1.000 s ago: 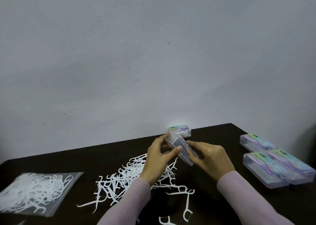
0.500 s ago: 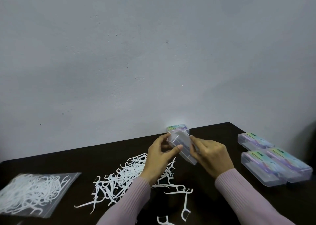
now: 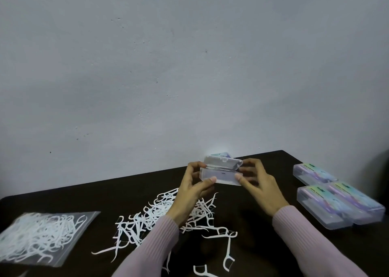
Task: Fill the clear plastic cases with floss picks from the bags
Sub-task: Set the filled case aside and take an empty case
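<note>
- Two or three stray floss picks [image 3: 228, 253] lie nearest the camera on the dark bench [image 3: 263, 245], w/ the big loose pile of picks [image 3: 155, 213] just behind them, partly under the left sleeve.
- Far left, well apart from the hands: a clear zip bag [image 3: 42, 236] flat on the bench, full of picks, looks untouched.
- Right side: two closed cases [image 3: 339, 205] touching side by side, colourful labels inside; a third closed case [image 3: 313, 172] just behind them. Likely done already, though their fill isn't readable from here.
- Mid-scene, held up off the bench above the pile: one clear plastic case [image 3: 221, 172], lid hinged up at the back. Looks empty inside, but it's see-through and a bit blurred, so not 100% sure.
- Left hand [image 3: 193, 188] pinches the case's left end – thumb on the front, fingers [image 3: 195, 165] curled round the back. Right hand [image 3: 256, 184] does the same on the right end, thumb at the front corner.
- Behind the held case, by the wall: another labelled case [image 3: 221, 154], mostly hidden.
- Step in hand, as I read it: opening an empty case ready for loading – filling not yet begun on this one.
- Next move prob needs: one hand to steady the case w/ lid kept open, the other freed to gather a bunch of picks from the pile, line them up same way round, and lay them in so the lid can snap down.
</note>
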